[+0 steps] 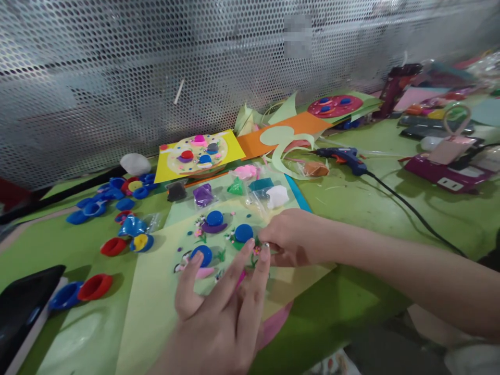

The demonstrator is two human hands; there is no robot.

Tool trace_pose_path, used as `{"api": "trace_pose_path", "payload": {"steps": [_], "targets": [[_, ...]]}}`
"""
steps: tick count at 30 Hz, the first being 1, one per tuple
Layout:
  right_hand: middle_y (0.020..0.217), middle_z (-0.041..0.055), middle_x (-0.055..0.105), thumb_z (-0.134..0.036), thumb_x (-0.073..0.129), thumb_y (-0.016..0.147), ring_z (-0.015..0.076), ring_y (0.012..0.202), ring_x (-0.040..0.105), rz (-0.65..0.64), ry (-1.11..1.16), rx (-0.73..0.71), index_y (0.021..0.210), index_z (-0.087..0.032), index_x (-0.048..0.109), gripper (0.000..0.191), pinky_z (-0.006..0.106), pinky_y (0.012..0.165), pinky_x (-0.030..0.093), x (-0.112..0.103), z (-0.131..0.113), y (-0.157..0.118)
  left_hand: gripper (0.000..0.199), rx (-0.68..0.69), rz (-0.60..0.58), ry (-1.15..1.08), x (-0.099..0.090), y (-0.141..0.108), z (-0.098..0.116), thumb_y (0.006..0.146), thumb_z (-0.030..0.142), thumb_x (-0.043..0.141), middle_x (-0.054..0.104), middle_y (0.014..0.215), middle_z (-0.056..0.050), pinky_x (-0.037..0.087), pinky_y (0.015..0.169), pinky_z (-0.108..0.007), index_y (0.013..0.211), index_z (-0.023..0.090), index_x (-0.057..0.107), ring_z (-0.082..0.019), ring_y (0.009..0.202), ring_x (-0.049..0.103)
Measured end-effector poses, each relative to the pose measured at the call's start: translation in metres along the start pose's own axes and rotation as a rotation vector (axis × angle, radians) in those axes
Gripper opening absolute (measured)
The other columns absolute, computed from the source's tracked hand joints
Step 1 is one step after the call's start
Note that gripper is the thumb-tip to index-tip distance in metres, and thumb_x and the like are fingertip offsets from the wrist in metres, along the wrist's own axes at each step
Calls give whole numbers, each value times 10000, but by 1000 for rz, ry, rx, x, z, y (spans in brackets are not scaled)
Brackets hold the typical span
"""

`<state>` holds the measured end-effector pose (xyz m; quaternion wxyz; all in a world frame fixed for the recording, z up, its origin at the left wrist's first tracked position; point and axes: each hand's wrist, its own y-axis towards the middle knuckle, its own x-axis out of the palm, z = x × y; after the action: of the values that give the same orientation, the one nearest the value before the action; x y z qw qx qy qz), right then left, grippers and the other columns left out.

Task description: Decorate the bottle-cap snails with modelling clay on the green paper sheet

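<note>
A pale yellow sheet (148,312) lies on the green table, decorated with blue round caps (244,233) and small clay flowers and leaves. My left hand (219,317) rests over its lower part, fingers spread, the fingertips near a blue cap at the left and a small pink flower (257,251). Beside that flower, at the sheet's right part, my right hand (291,237) has its fingers closed in a pinch. What it grips, if anything, is hidden. Some magenta clay (241,278) shows between my left fingers.
Bagged clay lumps (203,194) lie behind the sheet. Blue and red caps (95,287) and a black device (27,312) are at left. Farther back are a decorated yellow card (234,146), a glue gun (347,157) with its cord, and a purple power strip (449,174). A perforated metal panel (136,67) stands behind.
</note>
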<state>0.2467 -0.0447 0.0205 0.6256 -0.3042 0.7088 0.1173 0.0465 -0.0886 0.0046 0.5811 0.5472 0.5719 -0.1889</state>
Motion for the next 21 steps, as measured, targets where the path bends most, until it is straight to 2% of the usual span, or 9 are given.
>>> {"api": "trace_pose_path", "payload": {"steps": [3, 7, 11, 14, 17, 21], "targets": [[674, 38, 590, -444, 478, 824, 142, 577, 483, -2, -11, -2, 748, -174, 588, 301, 249, 477, 189, 0, 0, 0, 381, 64, -19, 44, 2, -3, -1, 832, 19, 406, 673, 1075, -155, 18, 1072, -603, 1188, 78, 526, -266, 1262, 395], [692, 50, 605, -427, 463, 836, 153, 602, 510, 4, -9, -15, 767, -169, 591, 296, 251, 486, 197, 0, 0, 1, 389, -3, 13, 50, 6, -4, 4, 843, 17, 395, 664, 1096, -155, 30, 1079, -587, 1208, 81, 514, -242, 1249, 422], [687, 56, 607, -431, 467, 829, 160, 600, 516, -10, -11, -11, 794, -167, 598, 297, 252, 485, 196, 1, 1, 1, 360, 33, 45, 64, 10, -4, 7, 852, 56, 426, 645, 1120, -180, 35, 1085, -570, 1201, 48, 515, -228, 1273, 390], [696, 61, 615, -444, 465, 828, 165, 600, 520, -9, -14, -17, 803, -167, 596, 308, 253, 487, 192, 2, 1, 1, 330, 35, 46, 57, 11, -5, 7, 850, 63, 421, 625, 1158, -173, 42, 1085, -577, 1150, 76, 559, -238, 1294, 352], [697, 57, 617, -430, 473, 827, 158, 600, 520, 6, -7, -20, 791, -166, 595, 293, 253, 490, 196, 2, 2, 1, 370, -6, 9, 64, 8, -5, 7, 849, 10, 365, 621, 1172, -151, 46, 1084, -581, 1150, 105, 557, -232, 1282, 372], [646, 32, 595, -441, 459, 827, 132, 549, 490, 17, 33, 30, 752, -174, 594, 310, 244, 476, 204, 3, 0, 1, 386, 43, -5, 100, -3, -1, -3, 833, -21, 389, 630, 1146, -177, 63, 1059, -626, 1187, 70, 511, -248, 1245, 427]]}}
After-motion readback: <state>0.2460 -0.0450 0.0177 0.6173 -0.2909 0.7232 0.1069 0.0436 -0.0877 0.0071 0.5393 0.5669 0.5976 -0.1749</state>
